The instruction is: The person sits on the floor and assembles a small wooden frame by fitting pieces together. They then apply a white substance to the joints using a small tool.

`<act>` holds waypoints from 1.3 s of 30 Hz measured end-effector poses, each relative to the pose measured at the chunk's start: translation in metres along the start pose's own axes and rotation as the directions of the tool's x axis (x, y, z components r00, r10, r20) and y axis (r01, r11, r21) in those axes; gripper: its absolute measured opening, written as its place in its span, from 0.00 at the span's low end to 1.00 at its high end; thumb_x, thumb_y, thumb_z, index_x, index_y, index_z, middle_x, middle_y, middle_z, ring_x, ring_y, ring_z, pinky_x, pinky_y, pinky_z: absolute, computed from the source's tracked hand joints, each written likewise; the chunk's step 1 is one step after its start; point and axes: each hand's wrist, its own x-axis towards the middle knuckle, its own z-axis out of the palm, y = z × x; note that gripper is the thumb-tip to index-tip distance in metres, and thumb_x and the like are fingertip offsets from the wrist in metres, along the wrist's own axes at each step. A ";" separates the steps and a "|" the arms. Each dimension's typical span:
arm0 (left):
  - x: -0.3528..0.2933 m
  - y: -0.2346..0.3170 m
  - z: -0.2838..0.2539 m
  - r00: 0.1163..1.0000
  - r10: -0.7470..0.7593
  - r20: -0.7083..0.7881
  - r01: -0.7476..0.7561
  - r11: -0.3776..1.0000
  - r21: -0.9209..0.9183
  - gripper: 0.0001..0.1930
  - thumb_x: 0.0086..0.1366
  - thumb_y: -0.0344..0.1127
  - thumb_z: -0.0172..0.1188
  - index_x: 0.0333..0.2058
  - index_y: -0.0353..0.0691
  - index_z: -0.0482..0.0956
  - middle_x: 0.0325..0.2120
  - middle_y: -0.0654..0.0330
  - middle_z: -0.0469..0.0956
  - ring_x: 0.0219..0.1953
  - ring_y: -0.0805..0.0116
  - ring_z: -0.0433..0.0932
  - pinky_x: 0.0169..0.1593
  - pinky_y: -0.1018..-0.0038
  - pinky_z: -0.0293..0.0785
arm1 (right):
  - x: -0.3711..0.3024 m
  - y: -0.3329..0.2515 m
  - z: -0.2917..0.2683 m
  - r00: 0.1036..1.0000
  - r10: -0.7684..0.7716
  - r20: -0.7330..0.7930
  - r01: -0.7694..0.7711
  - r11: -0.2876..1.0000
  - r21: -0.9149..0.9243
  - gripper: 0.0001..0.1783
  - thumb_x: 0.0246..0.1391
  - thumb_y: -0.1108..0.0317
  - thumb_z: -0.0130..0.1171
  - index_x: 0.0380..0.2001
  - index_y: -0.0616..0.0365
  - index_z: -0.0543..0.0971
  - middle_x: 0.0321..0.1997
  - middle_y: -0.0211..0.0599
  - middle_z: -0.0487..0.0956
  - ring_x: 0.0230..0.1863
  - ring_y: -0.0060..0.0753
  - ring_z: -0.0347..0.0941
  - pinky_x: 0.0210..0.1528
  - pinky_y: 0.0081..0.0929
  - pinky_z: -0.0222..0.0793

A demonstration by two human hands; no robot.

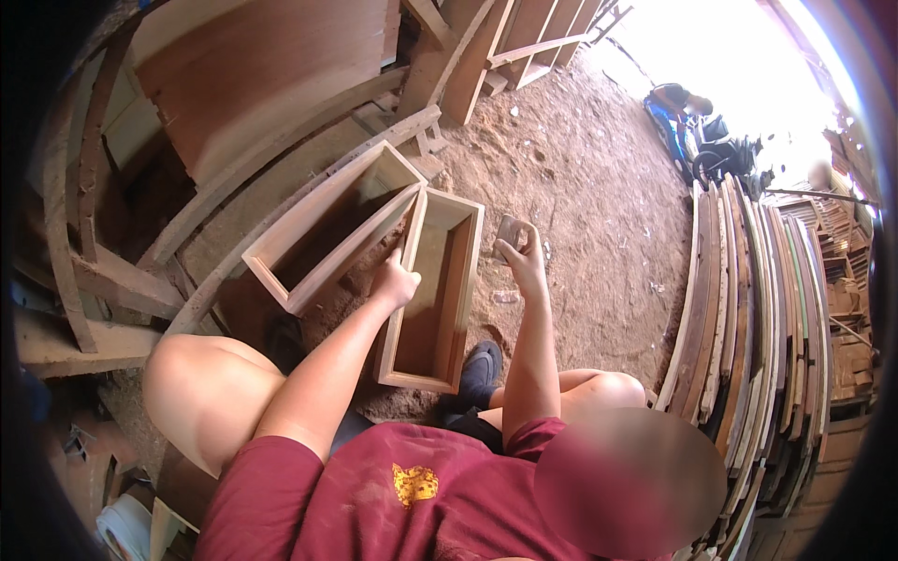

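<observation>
Two open wooden boxes with pale frames stand on the dirt between my legs, like shallow drawers or trays. The left box (327,277) lies slantwise, and its far corner meets the right box (470,280). My left hand (395,283) is closed on the left side wall of the right box, its fingers partly hidden. Just beyond that box's right edge, my right hand (528,257) pinches a small flat brownish piece (509,234) between thumb and fingers. What that piece is, I cannot make out.
Curved wooden beams (271,140) and a large board (267,79) stand at the left. Long planks (739,309) are stacked at the right. A small clear-looking scrap (505,296) lies on the dirt floor (599,234). Parked at the far right is a blue motorbike (678,136).
</observation>
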 end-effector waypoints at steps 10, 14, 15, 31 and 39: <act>-0.008 0.014 -0.006 1.000 -0.002 0.017 0.003 1.000 -0.005 0.34 0.51 0.36 0.56 0.58 0.31 0.67 0.46 0.36 0.77 0.49 0.42 0.77 0.54 0.58 0.74 | 0.001 -0.032 0.043 0.989 0.053 -0.138 -0.148 0.408 -0.901 0.36 0.50 0.61 0.61 0.64 0.54 0.65 0.48 0.50 0.80 0.49 0.43 0.78 0.50 0.36 0.74; -0.003 0.009 0.003 1.000 0.003 0.012 -0.003 0.999 -0.040 0.32 0.51 0.36 0.56 0.57 0.32 0.67 0.46 0.37 0.78 0.49 0.42 0.78 0.53 0.57 0.75 | 0.000 -0.011 0.065 0.993 -0.015 -0.116 -0.103 0.343 -0.934 0.34 0.56 0.48 0.56 0.64 0.48 0.69 0.48 0.48 0.79 0.55 0.47 0.74 0.57 0.39 0.69; -0.002 0.008 0.002 1.000 -0.001 0.015 0.001 0.999 -0.033 0.32 0.51 0.36 0.56 0.57 0.32 0.68 0.46 0.37 0.78 0.48 0.43 0.78 0.53 0.57 0.75 | -0.004 -0.010 0.073 0.994 -0.063 -0.092 -0.067 0.323 -0.944 0.32 0.57 0.47 0.56 0.62 0.49 0.70 0.48 0.48 0.79 0.54 0.47 0.73 0.57 0.39 0.69; -0.001 0.013 0.005 0.999 -0.021 0.037 0.021 1.000 -0.004 0.33 0.50 0.35 0.56 0.57 0.33 0.68 0.46 0.38 0.78 0.49 0.42 0.78 0.54 0.58 0.74 | 0.028 0.041 0.031 0.957 0.109 -0.269 -0.186 0.942 -0.280 0.18 0.54 0.73 0.62 0.48 0.62 0.75 0.27 0.31 0.75 0.24 0.21 0.70 0.25 0.24 0.67; 0.000 0.006 0.011 0.998 0.060 -0.025 -0.060 0.998 -0.010 0.37 0.48 0.35 0.56 0.61 0.32 0.65 0.49 0.37 0.76 0.51 0.43 0.77 0.56 0.59 0.74 | 0.047 0.076 0.025 0.957 -0.004 -0.290 -0.131 0.887 -0.444 0.18 0.62 0.57 0.55 0.29 0.63 0.74 0.22 0.38 0.73 0.25 0.28 0.65 0.30 0.32 0.64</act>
